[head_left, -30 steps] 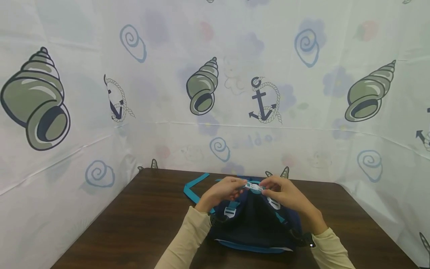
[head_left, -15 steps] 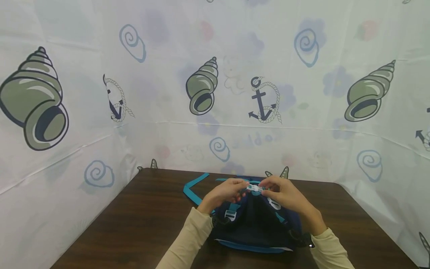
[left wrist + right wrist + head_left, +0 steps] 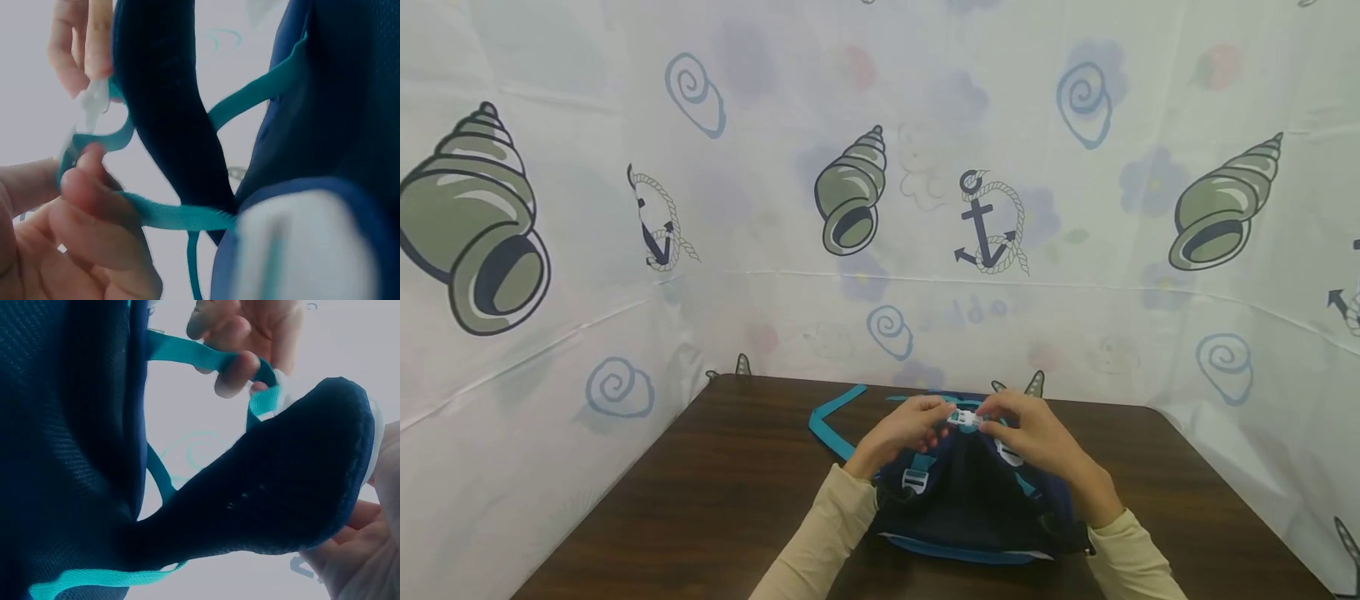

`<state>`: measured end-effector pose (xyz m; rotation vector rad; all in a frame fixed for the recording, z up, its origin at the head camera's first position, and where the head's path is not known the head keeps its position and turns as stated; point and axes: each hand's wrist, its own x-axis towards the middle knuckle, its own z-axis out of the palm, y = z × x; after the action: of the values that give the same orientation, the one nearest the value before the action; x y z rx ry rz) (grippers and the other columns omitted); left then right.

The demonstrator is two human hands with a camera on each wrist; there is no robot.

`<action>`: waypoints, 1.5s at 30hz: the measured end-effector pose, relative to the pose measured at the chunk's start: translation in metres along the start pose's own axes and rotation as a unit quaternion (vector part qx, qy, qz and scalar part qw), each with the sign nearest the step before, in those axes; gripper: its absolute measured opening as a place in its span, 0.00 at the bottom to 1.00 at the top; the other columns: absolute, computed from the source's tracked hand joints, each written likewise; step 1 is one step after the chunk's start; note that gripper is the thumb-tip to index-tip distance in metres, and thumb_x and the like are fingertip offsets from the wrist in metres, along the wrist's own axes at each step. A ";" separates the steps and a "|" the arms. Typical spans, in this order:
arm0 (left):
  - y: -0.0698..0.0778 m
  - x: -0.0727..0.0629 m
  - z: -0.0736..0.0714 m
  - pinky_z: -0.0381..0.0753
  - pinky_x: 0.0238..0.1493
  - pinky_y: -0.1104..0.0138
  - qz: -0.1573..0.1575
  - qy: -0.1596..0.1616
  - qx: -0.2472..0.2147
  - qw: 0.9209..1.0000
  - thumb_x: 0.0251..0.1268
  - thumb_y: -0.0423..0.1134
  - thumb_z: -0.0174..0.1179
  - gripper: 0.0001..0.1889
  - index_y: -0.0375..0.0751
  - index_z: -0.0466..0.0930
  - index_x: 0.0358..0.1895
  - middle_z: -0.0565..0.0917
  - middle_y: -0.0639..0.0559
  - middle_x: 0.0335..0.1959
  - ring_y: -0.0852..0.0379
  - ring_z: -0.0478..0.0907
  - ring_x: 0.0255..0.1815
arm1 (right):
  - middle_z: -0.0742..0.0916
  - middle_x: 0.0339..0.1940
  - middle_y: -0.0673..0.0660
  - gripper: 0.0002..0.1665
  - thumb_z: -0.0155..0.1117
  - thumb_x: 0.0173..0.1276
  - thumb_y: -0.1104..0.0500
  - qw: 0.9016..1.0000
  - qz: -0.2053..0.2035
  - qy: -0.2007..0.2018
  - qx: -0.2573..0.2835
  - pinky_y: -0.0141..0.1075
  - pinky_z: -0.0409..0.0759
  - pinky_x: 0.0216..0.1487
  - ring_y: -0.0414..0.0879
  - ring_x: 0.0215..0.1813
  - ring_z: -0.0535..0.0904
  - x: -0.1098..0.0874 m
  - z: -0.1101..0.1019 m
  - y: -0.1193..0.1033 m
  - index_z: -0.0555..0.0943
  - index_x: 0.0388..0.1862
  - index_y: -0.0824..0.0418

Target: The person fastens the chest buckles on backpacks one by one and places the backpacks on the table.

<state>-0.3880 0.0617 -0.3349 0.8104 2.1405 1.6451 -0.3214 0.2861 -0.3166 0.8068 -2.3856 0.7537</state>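
Both hands meet at a white plastic buckle point(image 3: 964, 418) on teal webbing, held above a dark blue backpack point(image 3: 962, 500). My left hand point(image 3: 904, 432) pinches the buckle's left end and its webbing. At the right end, my right hand point(image 3: 1033, 433) pinches with thumb and fingers. In the left wrist view, a teal strap point(image 3: 172, 214) runs from the left fingers toward the bag, and the buckle point(image 3: 94, 107) is partly covered by fingers. A padded shoulder strap point(image 3: 269, 481) hides most of the buckle in the right wrist view. Whether the buckle's halves are fully joined I cannot tell.
The backpack lies on a dark brown wooden table point(image 3: 715, 483). A loose teal strap point(image 3: 829, 425) bends across the tabletop left of it. White strap adjusters point(image 3: 915, 480) sit on the shoulder straps. A patterned white curtain point(image 3: 760, 208) surrounds the table's back and sides.
The buckle has turned a little, so more of its white face shows, and the hands have shifted very slightly. Both hands keep their pinch on it.
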 end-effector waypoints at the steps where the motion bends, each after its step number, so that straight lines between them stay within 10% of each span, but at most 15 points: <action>1: 0.000 0.000 0.001 0.70 0.25 0.70 0.001 0.006 0.002 1.000 0.78 0.53 0.49 0.19 0.45 0.72 0.31 0.76 0.54 0.28 0.59 0.69 0.23 | 0.86 0.39 0.47 0.10 0.72 0.63 0.64 1.000 -0.012 0.007 -0.005 0.41 0.84 0.46 0.37 0.41 0.81 0.000 0.001 0.000 0.85 0.42 0.55; 12: -0.001 0.003 0.015 0.76 0.25 0.72 0.005 0.073 -0.049 0.996 0.78 0.51 0.50 0.17 0.44 0.72 0.32 0.74 0.53 0.25 0.60 0.69 0.21 | 0.86 0.40 0.51 0.13 0.75 0.58 0.67 0.993 -0.083 0.075 -0.036 0.43 0.85 0.41 0.45 0.39 0.83 0.002 0.017 0.004 0.85 0.42 0.60; 20: 0.003 0.007 0.042 0.82 0.26 0.70 0.055 0.159 -0.116 0.979 0.80 0.47 0.49 0.17 0.42 0.69 0.30 0.72 0.53 0.24 0.62 0.70 0.20 | 0.86 0.40 0.55 0.15 0.76 0.56 0.67 0.984 -0.089 0.143 -0.050 0.40 0.84 0.40 0.48 0.40 0.83 -0.002 0.027 0.006 0.85 0.43 0.64; 32: 0.014 0.002 0.020 0.80 0.26 0.56 0.071 0.139 0.077 0.985 0.78 0.53 0.49 0.21 0.39 0.78 0.34 0.78 0.47 0.27 0.57 0.72 0.20 | 0.84 0.43 0.52 0.11 0.71 0.65 0.63 0.994 -0.073 0.085 -0.011 0.43 0.83 0.44 0.46 0.43 0.81 0.008 0.015 0.009 0.84 0.46 0.60; 45: 0.011 0.005 0.015 0.81 0.28 0.60 0.055 0.092 0.141 0.984 0.76 0.56 0.51 0.24 0.35 0.79 0.40 0.82 0.34 0.36 0.55 0.75 0.24 | 0.86 0.45 0.52 0.10 0.67 0.69 0.61 1.000 -0.008 -0.012 0.022 0.50 0.83 0.50 0.51 0.47 0.81 0.004 0.005 0.012 0.84 0.48 0.58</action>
<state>-0.3802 0.0783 -0.3285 0.9012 2.5431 1.5410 -0.3337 0.2892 -0.3217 0.8577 -2.3889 0.7970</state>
